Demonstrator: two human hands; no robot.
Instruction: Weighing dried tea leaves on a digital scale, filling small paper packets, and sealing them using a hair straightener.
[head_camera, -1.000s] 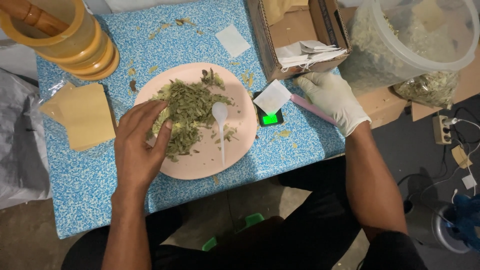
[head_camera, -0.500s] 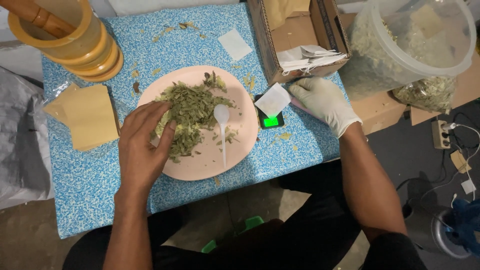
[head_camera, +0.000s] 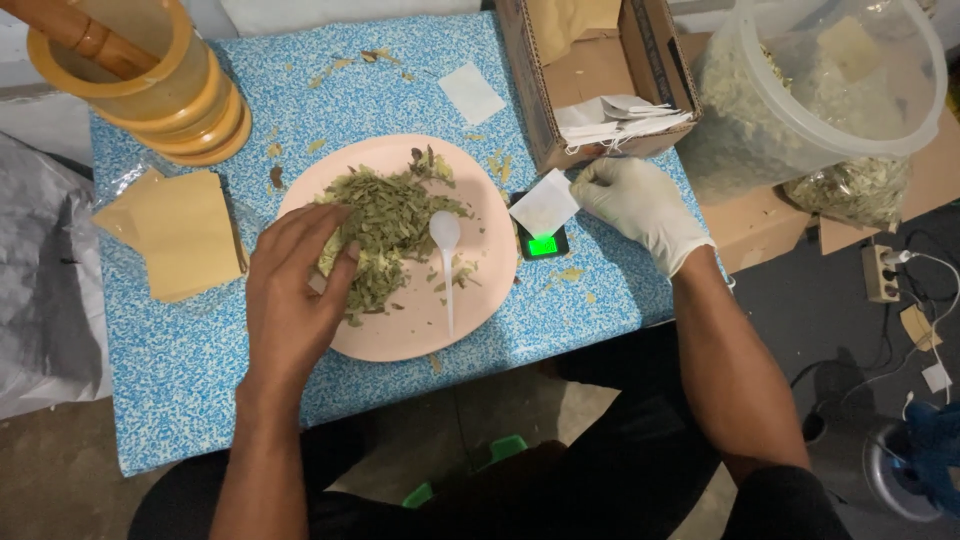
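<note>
Leaves (head_camera: 385, 235) under left hand (head_camera: 290, 305).

Makeshift home packing corner for dried herbs.

Small bench (head_camera: 200, 370) under blue speckled covering, strewn with leaf crumbs; pink plate (head_camera: 400, 340) heaped with dried green leaves (head_camera: 385, 225), white plastic spoon (head_camera: 445, 250) on it; pocket scale (head_camera: 545, 243) with lit green display; stack of tan paper envelopes (head_camera: 185, 235); wooden mortar with pestle (head_camera: 140, 70); cardboard box (head_camera: 600, 75) of white sachets; big clear tub (head_camera: 830, 90) of more dried leaf; bare concrete floor (head_camera: 60, 480), power strip (head_camera: 880, 272) and loose cables alongside.
</note>
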